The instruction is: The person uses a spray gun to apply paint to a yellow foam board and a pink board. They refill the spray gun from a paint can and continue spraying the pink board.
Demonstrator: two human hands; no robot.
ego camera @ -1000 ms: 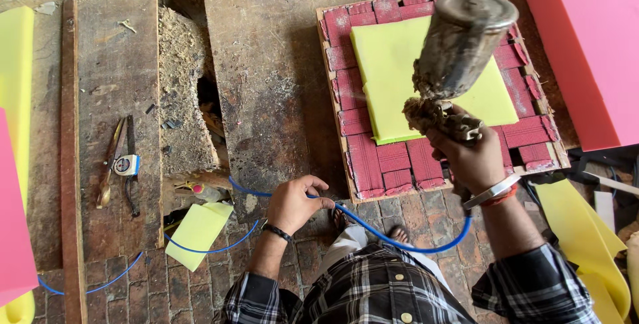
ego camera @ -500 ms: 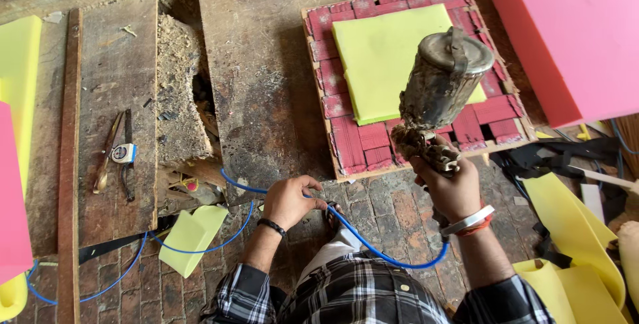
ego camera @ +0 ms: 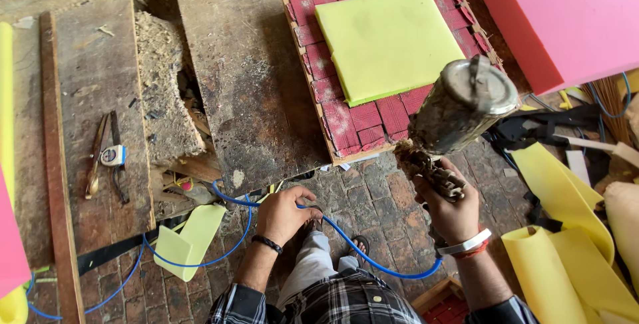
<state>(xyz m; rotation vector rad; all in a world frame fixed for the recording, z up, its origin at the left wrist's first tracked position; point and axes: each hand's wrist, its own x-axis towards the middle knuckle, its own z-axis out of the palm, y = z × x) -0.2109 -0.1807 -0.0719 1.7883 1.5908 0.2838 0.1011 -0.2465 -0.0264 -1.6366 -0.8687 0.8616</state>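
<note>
Spray gun point(ego camera: 452, 121) with crusted metal cup, right of centre.
Right hand point(ego camera: 451, 205) clamped on its grip; left hand point(ego camera: 283, 212) closed around blue hose point(ego camera: 353, 244), lower centre; yellow foam square point(ego camera: 387, 39) on red board point(ego camera: 333, 98) above.

foam square point(ego camera: 388, 39) on board point(ego camera: 333, 108) — scissors point(ego camera: 100, 158) far left

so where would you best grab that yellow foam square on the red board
Take the yellow foam square by its near edge, coming from the person's side. It lies flat on the red slatted board with bare board showing along that edge, so fingers can slip under. The right hand holds the spray gun.
</note>
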